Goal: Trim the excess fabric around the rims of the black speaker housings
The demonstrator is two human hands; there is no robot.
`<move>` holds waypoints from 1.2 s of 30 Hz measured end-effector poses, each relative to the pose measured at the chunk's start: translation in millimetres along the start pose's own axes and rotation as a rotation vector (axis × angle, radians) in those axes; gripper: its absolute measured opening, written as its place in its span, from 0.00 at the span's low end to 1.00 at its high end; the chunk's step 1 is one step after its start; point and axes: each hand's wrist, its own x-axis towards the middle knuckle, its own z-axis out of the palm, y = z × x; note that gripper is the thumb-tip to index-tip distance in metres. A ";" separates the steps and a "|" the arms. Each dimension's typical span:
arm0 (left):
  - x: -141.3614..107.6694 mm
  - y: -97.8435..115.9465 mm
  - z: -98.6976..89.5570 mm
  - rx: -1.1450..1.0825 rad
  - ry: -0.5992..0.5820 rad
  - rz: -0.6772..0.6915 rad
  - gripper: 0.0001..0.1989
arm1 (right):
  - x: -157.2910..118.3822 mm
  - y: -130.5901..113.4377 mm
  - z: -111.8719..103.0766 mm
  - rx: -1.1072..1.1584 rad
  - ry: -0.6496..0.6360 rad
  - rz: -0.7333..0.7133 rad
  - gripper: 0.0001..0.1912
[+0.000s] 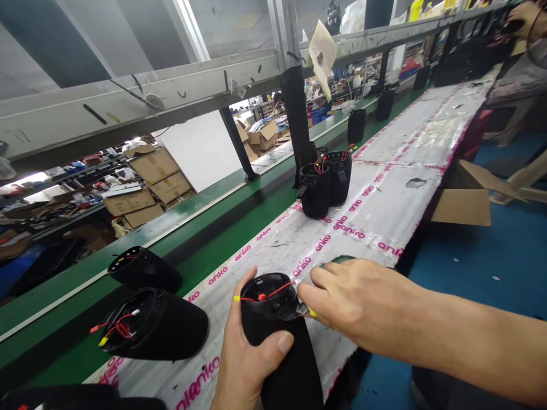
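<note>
My left hand point(252, 353) is wrapped round a black fabric-covered cylinder point(294, 364), which looks like a speaker housing. It is tilted, with its open end up. Red wires point(280, 290) with a yellow and a white connector come out of that opening. At the right side of the rim, my right hand point(346, 290) is closed in a pinch. A bit of yellow point(313, 312) shows under its fingers, and what they grip is mostly hidden. The black material at the rim beside these fingers looks loose.
Another wired cylinder point(166, 324) lies at the left, beside a further one point(145, 270) on the green conveyor point(205, 256). Two more cylinders point(316, 191) stand ahead on the film-covered bench point(273, 250). An open cardboard box point(461, 205) sits at the right; a person point(525, 34) is beyond.
</note>
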 end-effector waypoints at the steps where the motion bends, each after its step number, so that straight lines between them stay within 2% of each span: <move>1: -0.1 0.2 0.2 0.010 -0.006 0.005 0.49 | -0.4 -0.8 -0.2 -0.001 0.019 0.014 0.07; 6: 1.8 0.5 -0.1 0.081 -0.005 0.034 0.45 | -2.1 0.0 -3.7 -0.025 0.002 0.005 0.09; 12: 3.6 1.7 -0.2 0.020 -0.083 0.054 0.43 | -5.5 2.1 -0.6 0.001 -0.049 -0.043 0.09; 18: 3.5 -0.3 -0.7 0.086 -0.056 0.057 0.42 | -2.8 -1.1 0.8 0.003 -0.034 0.006 0.10; 22: 4.6 -0.9 1.8 0.140 -0.047 0.053 0.44 | -4.7 4.8 -0.5 0.000 -0.068 -0.052 0.09; 26: 5.4 0.4 3.2 0.046 -0.076 0.026 0.44 | -8.4 8.6 14.5 0.129 0.030 -0.026 0.03; 29: 3.5 1.1 2.3 -0.089 -0.096 -0.057 0.44 | -6.6 8.4 27.9 0.381 0.188 -0.010 0.12; 32: 0.0 0.5 0.8 -0.194 -0.057 -0.155 0.46 | -4.7 7.5 28.7 0.564 0.299 0.077 0.13; 34: -2.0 0.0 0.2 -0.191 -0.022 -0.162 0.48 | -5.6 6.3 22.2 0.536 0.286 0.133 0.11; 36: -3.1 0.3 0.1 -0.141 -0.001 -0.134 0.49 | -7.8 3.8 13.9 0.445 0.218 0.155 0.11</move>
